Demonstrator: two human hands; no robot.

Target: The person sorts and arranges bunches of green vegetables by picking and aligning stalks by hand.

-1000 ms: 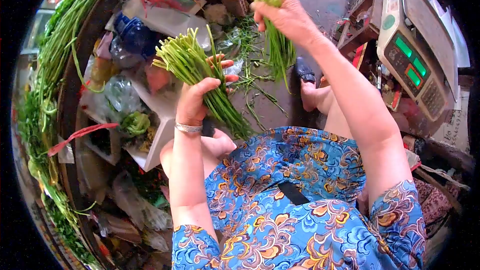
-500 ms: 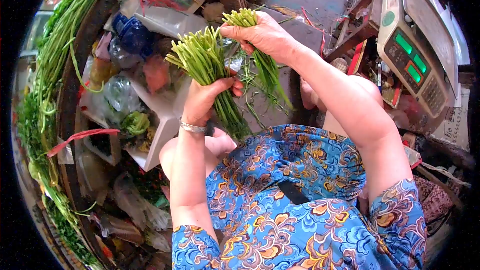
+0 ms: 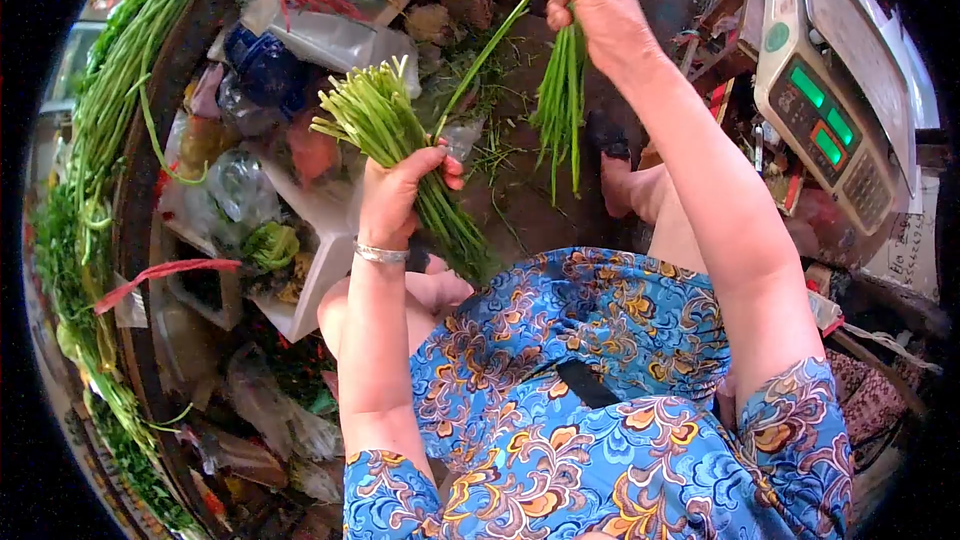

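My left hand point(image 3: 405, 185) is closed round a thick bunch of green vegetable stalks point(image 3: 375, 115). The pale cut ends point up and to the left, and the lower parts hang toward my lap. Higher and to the right, my right hand point(image 3: 605, 20) grips a thinner bunch of green stalks point(image 3: 562, 105), whose long ends dangle below the fist. One single stalk point(image 3: 490, 55) stretches between my right fingers and the bunch in my left hand. Loose green scraps point(image 3: 500, 145) lie on the floor beneath.
A digital scale point(image 3: 825, 110) with lit green numbers stands at the right. Long green beans point(image 3: 125, 70) and leafy greens lie along a curved ledge on the left. Below it are a white foam box point(image 3: 320, 265), plastic bags point(image 3: 240, 185) and a blue container point(image 3: 265, 65).
My right hand has moved up and right with its smaller bunch, away from the left hand, drawing out one stalk. The left hand's bunch has tilted slightly left.
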